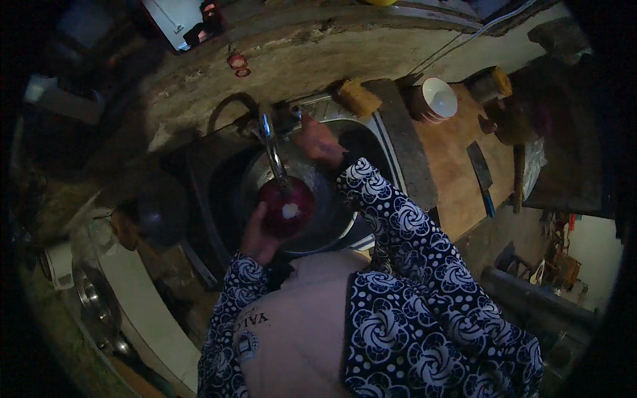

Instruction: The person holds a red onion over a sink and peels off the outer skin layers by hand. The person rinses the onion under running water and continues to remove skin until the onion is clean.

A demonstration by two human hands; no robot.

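Over the sink, my left hand (260,238) holds a round dark red bowl (294,219) by its left side, under the spout of the metal faucet (272,142). A pale round patch shows on the bowl; whether that is its base or something inside, I cannot tell. My right hand (318,139) is at the faucet's handle (296,112), its fingers partly hidden in shadow. Beneath both hands a large metal basin (328,219) stands in the sink (395,164).
A yellow sponge (359,98) lies on the sink's back right corner. To the right, a wooden board (443,169) bears stacked white bowls (440,98) and a knife with a blue handle (481,171). A mirror (181,25) hangs on the wall. Metalware (92,298) stands at the left.
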